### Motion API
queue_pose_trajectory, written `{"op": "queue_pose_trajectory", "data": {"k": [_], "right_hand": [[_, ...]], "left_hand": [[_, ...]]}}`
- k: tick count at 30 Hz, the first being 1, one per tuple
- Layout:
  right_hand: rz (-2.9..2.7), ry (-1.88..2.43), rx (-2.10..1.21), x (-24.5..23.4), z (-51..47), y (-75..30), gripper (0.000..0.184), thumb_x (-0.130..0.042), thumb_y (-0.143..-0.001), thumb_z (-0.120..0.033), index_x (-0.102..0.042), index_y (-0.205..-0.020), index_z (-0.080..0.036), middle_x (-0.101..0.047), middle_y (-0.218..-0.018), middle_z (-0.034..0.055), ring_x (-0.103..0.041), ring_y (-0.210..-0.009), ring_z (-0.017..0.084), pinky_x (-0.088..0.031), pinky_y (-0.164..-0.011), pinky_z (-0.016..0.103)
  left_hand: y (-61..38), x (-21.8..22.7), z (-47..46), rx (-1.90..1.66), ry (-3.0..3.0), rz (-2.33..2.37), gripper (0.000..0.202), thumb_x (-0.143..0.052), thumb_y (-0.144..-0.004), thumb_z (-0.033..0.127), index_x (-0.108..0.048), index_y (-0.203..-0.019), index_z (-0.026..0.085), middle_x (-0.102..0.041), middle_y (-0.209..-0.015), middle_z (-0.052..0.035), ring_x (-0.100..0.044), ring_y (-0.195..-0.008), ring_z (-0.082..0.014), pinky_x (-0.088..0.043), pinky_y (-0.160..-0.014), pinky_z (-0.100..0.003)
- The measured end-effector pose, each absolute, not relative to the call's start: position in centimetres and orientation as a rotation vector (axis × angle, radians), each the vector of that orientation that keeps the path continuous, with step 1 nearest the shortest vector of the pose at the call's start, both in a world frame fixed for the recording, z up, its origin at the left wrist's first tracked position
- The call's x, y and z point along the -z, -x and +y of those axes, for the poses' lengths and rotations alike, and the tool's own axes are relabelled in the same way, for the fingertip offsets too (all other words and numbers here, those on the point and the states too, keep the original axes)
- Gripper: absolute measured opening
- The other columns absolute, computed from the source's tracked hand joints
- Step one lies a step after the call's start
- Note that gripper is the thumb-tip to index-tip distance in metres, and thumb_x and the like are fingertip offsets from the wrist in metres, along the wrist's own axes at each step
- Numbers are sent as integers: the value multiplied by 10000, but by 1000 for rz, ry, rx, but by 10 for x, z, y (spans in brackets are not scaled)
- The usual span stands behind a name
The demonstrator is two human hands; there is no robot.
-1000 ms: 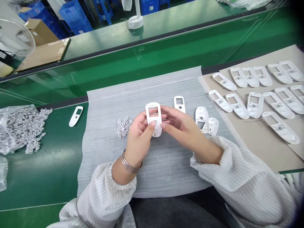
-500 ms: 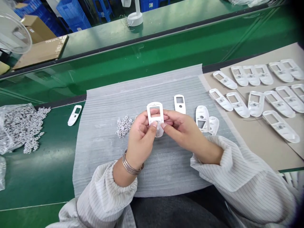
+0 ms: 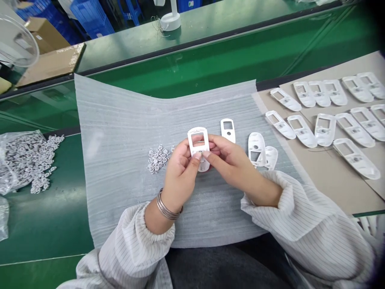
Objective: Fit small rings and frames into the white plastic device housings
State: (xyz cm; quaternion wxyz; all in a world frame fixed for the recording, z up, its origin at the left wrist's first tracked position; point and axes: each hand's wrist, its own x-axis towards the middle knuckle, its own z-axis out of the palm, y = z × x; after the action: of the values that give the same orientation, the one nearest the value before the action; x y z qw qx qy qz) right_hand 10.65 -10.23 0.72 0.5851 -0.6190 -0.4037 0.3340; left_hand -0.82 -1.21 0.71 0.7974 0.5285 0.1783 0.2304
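Note:
Both my hands hold one white plastic housing shell (image 3: pixel 198 145) with a rectangular window, upright above the grey foam sheet (image 3: pixel 120 120). My left hand (image 3: pixel 180 170) grips its lower left side, thumb pressed on the front by the small round hole. My right hand (image 3: pixel 231 160) pinches its right edge with fingers closed. A small pile of tiny clear parts (image 3: pixel 158 158) lies on the foam just left of my left hand. Another shell (image 3: pixel 227 129) lies behind my right hand, and two more shells (image 3: pixel 261 150) lie to its right.
A cardboard sheet (image 3: pixel 331 180) at right carries several white shells in rows. At far left, a clear bag of small parts (image 3: pixel 15 160) sits on the green table with loose parts spilled beside it. A green conveyor (image 3: pixel 210 60) runs behind; boxes and blue crates lie beyond.
The held shell shifted slightly right and up in my hands. The foam sheet now reaches farther left and back, and the lone shell on the table at left is out of sight.

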Motion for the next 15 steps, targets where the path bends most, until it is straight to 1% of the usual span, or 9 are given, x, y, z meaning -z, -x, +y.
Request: {"op": "queue_pose_trajectory", "data": {"k": [5,8,12,15], "right_hand": [[-885,1456,-817,-5,-103,-110,368,-555,-932,-234,-609,-1293,-193,-687,-1050,52,-663,-751,150,-590,-627,266],[-896,1463,-791,-6,-102,-109,373,-574,-901,-223,-618,-1268,-178,-691,-1019,49,-672,-766,150,-592,-628,249],[-930,1495,-685,-9,-101,-107,368,-600,-849,-206,-635,-1211,-150,-690,-1015,58,-684,-849,160,-595,-686,240],[-900,1508,-723,-10,-100,-106,375,-615,-822,-226,-637,-1189,-150,-699,-992,55,-688,-814,163,-588,-674,248]], "left_hand": [[8,-7,-10,-457,-1128,370,371,-527,-937,191,-546,-1308,195,-658,-1286,-96,-689,-1094,-186,-537,-1047,-366],[8,-8,-9,-456,-1163,374,375,-529,-937,213,-549,-1312,199,-658,-1284,-98,-690,-1084,-188,-537,-1045,-371],[9,-8,-9,-463,-1234,396,370,-509,-959,278,-559,-1320,215,-664,-1268,-96,-680,-1100,-196,-555,-1015,-377],[9,-8,-9,-462,-1319,426,369,-500,-967,303,-578,-1320,229,-674,-1244,-89,-668,-1122,-199,-536,-1051,-393]]}}
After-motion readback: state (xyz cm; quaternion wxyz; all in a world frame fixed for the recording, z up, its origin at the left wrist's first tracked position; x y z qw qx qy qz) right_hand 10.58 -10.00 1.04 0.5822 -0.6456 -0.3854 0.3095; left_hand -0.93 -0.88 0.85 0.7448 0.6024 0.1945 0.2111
